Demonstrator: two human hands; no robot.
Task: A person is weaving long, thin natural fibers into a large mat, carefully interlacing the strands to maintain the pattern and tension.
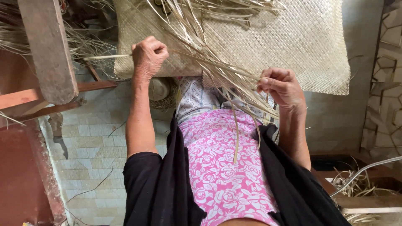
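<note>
Over the lap, woven mat [293, 37], left hand [148, 56] and right hand [282, 86] apart, each pinching straw strips [217, 69]

Black short-sleeved top, pink rose-print cloth over lap, bare forearms

Mat [293, 37]: far edge cut off at 12 o'clock; near edge partly hidden behind loose strips [222, 71]. Left hand [148, 56]: fingertips curled under, out of sight. Right hand [282, 86]: fingertips buried among strips. Wooden post [48, 50] cropped at 11 o'clock. Lap cut off at 6 o'clock.
</note>
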